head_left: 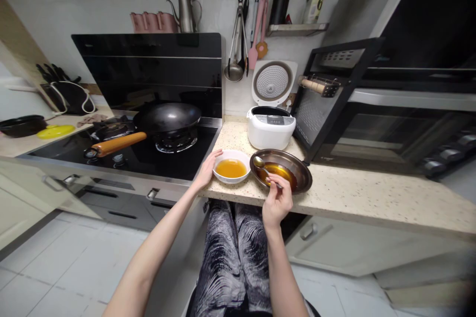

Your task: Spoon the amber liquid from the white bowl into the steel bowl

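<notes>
A white bowl (218,172) with amber liquid in it stands at the counter's front edge. My left hand (206,168) is on its left side, fingers along the rim, steadying it. Just right of it, touching or nearly so, sits a dark metal bowl (303,168) with a darker golden liquid. My right hand (277,200) is closed on the handle of a metal spoon (259,162). The spoon's head is near the metal bowl's left inner wall, above the liquid. Whether the spoon's head carries liquid is too small to tell.
An open white rice cooker (271,133) stands behind the bowls. On the stove at left is a wok (167,118), its wooden handle (121,143) pointing toward the front. A black rack (316,109) and an oven (390,133) stand at right. Utensils (238,44) hang above.
</notes>
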`<state>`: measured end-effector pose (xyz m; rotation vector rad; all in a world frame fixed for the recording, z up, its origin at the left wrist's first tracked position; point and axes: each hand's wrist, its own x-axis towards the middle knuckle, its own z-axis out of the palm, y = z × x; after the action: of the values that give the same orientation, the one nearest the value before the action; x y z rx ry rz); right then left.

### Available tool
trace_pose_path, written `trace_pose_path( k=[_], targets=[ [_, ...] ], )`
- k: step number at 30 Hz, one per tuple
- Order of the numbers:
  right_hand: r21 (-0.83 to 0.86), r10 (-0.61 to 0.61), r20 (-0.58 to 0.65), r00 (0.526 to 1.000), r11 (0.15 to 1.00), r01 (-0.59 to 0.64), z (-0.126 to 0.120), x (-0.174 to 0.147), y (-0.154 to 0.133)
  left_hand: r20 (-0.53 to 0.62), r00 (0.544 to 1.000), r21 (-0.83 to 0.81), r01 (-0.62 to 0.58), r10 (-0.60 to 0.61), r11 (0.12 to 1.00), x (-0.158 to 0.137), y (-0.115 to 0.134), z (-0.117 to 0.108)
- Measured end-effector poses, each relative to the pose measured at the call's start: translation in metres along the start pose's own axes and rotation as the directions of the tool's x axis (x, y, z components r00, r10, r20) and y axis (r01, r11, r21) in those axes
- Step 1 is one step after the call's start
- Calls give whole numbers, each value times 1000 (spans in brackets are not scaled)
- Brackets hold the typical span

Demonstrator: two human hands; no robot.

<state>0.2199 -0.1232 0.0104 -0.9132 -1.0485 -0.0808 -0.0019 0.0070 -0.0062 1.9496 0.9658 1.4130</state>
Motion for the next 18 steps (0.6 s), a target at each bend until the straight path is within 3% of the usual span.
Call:
trace_pose_path(
  k=[8, 18],
  targets=[
    [-142, -168, 67, 984, 974, 176, -7, 4, 8, -7, 1000, 7, -8, 8, 1000, 0, 0, 0],
    [-151, -325, 308, 894, 911, 383, -14, 2, 24, 2, 1000, 10, -3, 3, 1000, 0, 1, 0]
  ],
)
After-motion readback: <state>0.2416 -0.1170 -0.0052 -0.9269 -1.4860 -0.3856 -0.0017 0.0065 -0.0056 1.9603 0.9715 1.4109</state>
